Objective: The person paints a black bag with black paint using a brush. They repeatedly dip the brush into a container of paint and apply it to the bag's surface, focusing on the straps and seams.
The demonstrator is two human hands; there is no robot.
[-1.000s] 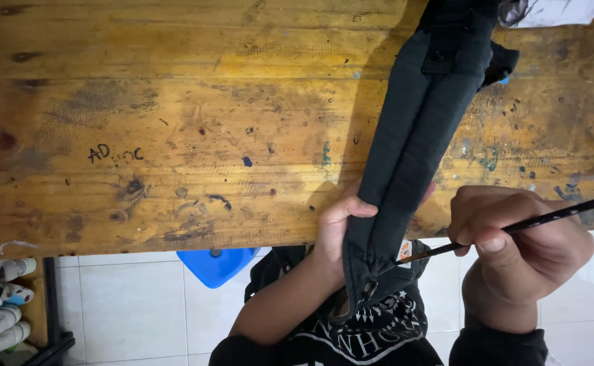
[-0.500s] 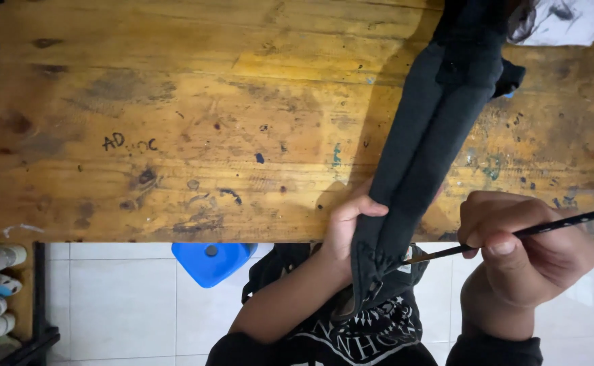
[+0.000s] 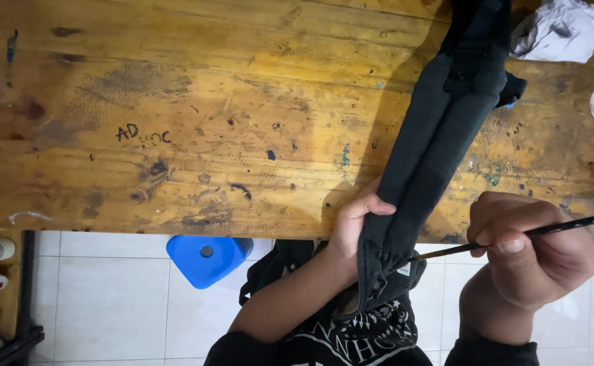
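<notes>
The left hand is clamped on the near end of a long dark cloth piece, thumb lying over the top, fingers tucked out of sight underneath. That cloth runs diagonally up across the worn wooden table and its lower end hangs off the table's front edge, over the person's dark printed shirt. The right hand pinches a thin paintbrush between thumb and fingers, the tip meeting the cloth's right side just below the table edge. A crumpled pale rag sits at the far right corner, beside the cloth's upper end. Down on the tiled floor, a blue stool.
</notes>
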